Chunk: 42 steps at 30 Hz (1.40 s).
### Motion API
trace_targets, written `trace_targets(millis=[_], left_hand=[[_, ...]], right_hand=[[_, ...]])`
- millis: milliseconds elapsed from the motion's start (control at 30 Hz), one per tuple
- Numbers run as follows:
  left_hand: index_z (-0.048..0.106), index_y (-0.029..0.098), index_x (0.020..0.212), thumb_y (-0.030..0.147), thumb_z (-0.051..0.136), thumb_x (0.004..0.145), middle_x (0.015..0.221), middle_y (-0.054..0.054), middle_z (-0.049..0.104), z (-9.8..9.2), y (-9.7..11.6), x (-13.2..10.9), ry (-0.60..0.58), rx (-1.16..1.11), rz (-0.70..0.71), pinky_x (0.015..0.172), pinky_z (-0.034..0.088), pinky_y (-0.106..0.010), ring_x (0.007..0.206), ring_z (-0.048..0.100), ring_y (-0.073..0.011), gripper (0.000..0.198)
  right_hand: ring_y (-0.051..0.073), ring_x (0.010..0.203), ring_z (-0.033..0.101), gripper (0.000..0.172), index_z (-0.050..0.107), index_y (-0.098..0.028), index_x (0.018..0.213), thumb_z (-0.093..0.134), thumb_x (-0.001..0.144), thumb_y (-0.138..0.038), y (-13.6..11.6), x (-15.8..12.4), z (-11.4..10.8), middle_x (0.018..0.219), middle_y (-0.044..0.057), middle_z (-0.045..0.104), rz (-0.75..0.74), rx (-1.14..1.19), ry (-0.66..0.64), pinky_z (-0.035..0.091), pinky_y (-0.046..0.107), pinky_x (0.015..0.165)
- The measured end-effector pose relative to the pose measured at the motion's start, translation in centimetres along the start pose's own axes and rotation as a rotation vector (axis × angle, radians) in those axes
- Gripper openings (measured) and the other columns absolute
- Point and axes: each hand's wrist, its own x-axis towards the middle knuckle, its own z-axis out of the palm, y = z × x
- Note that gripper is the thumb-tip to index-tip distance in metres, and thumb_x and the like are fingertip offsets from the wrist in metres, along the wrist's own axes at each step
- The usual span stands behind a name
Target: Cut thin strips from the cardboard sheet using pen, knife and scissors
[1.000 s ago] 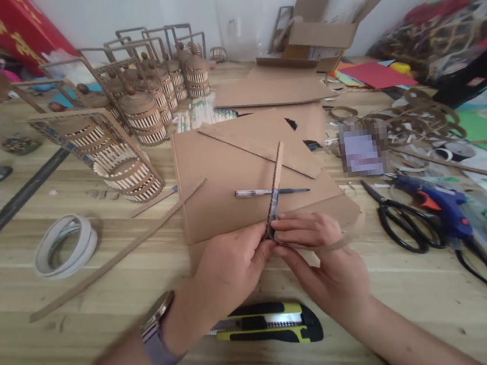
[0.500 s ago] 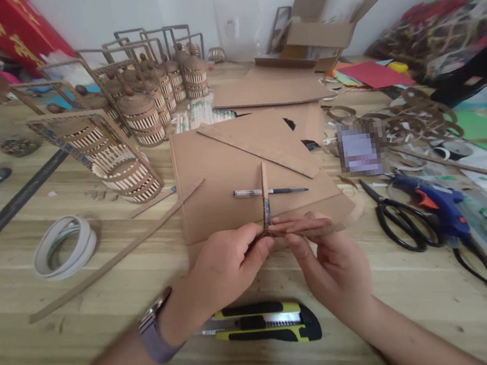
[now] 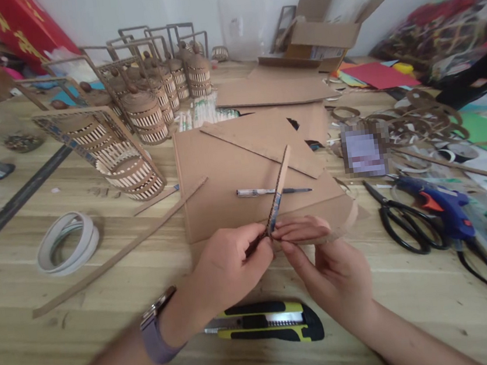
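Note:
A narrow cardboard strip (image 3: 278,194) with a blue-printed patch stands up from between my two hands, over the cardboard sheets. My left hand (image 3: 230,260) is closed, pinching the strip's lower part between thumb and fingers. On the other side, my right hand (image 3: 334,266) grips a flat-lying part of cardboard (image 3: 311,239) between thumb and outstretched fingers, close to the bend. How the strip runs inside the fingers is hidden. Beyond it a pen (image 3: 275,191) lies on a cardboard sheet (image 3: 207,169). Nearer to me, a yellow-black utility knife (image 3: 264,324) rests on the table.
On the right lie black scissors (image 3: 406,217) and a blue glue gun (image 3: 437,201) with its cord. To the left are tape rolls (image 3: 68,243) and a long cardboard strip (image 3: 119,249). Several small lantern-like baskets (image 3: 145,114) stand behind, left of an open carton (image 3: 319,36).
The standing part of the strip has tilted to the right at its top. Both hands keep their grip, and the view has shifted slightly.

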Motion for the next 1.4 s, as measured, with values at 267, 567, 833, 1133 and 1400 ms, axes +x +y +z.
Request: trace_targets(millis=[267, 567, 833, 1133, 1400], left_hand=[[0.058, 0.015, 0.068, 0.024, 0.045, 0.091, 0.054, 0.007, 0.037, -0.1, 0.0, -0.2, 0.024, -0.001, 0.003, 0.049, 0.022, -0.020, 0.051, 0.033, -0.0065, 0.028], [0.058, 0.015, 0.063, 0.025, 0.045, 0.088, 0.055, 0.006, 0.037, 0.0, -0.3, 0.0, 0.043, -0.028, -0.029, 0.050, 0.024, -0.020, 0.054, 0.034, -0.0071, 0.029], [0.065, 0.016, 0.075, 0.027, 0.044, 0.092, 0.059, 0.003, 0.055, -0.1, 0.1, -0.1, 0.012, -0.054, -0.010, 0.049, 0.029, -0.020, 0.053, 0.045, -0.0088, 0.029], [0.064, 0.016, 0.075, 0.025, 0.044, 0.092, 0.063, 0.002, 0.062, -0.3, -0.2, -0.2, -0.018, -0.079, -0.014, 0.051, 0.037, -0.020, 0.057, 0.056, -0.0110, 0.028], [0.058, 0.017, 0.062, 0.025, 0.046, 0.088, 0.056, 0.003, 0.056, -0.2, -0.3, 0.0, 0.025, -0.080, -0.044, 0.050, 0.036, -0.019, 0.055, 0.053, -0.0102, 0.030]], right_hand=[[0.019, 0.088, 0.073, 0.017, 0.060, -0.026, 0.096, 0.063, 0.089, -0.010, -0.5, -0.1, -0.1, 0.088, 0.000, 0.075, -0.062, -0.124, -0.028, 0.058, 0.036, 0.077], [0.018, 0.090, 0.072, 0.015, 0.060, -0.025, 0.094, 0.063, 0.089, -0.011, -0.4, -0.3, 0.0, 0.088, 0.000, 0.075, -0.021, -0.079, -0.045, 0.057, 0.034, 0.080], [0.017, 0.099, 0.069, 0.015, 0.061, -0.025, 0.098, 0.063, 0.091, -0.013, -0.3, -0.7, -0.1, 0.098, 0.001, 0.076, 0.017, -0.029, -0.024, 0.056, 0.035, 0.086], [0.017, 0.100, 0.070, 0.010, 0.064, -0.027, 0.097, 0.061, 0.094, -0.017, 0.0, -1.1, 0.3, 0.099, 0.000, 0.076, 0.154, 0.091, -0.014, 0.057, 0.035, 0.086], [0.016, 0.098, 0.070, 0.007, 0.067, -0.027, 0.096, 0.063, 0.094, -0.021, -0.2, -1.2, 0.6, 0.097, 0.000, 0.076, 0.209, 0.141, -0.010, 0.058, 0.032, 0.087]])
